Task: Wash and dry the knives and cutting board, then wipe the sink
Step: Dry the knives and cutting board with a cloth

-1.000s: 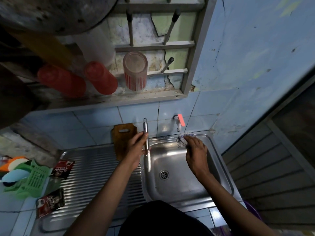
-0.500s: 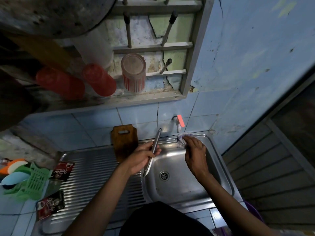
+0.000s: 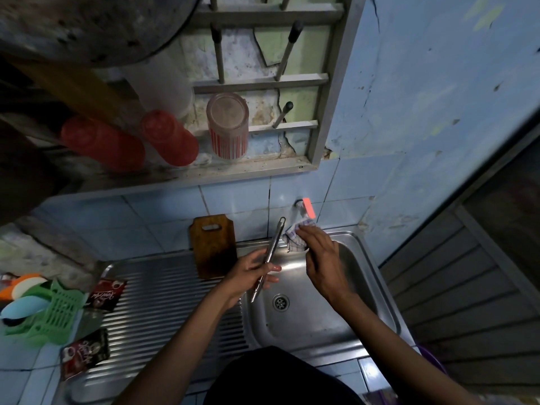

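Observation:
My left hand grips a slim all-metal knife near its middle, over the left edge of the steel sink. The knife's handle end points up toward the tap and its tip points down into the basin. My right hand holds a checked cloth at the sink's back rim, right beside the knife's upper end. A brown wooden cutting board leans upright against the tiled wall, left of the knife.
A tap with a red handle sticks out of the wall above the cloth. The ribbed drainboard holds two sachets. A green basket with utensils stands at far left. A shelf above carries red cups and a glass.
My left hand has tilted the knife from upright to slanting, its upper end swinging right toward the cloth. My right hand stays with the cloth at the sink's back rim.

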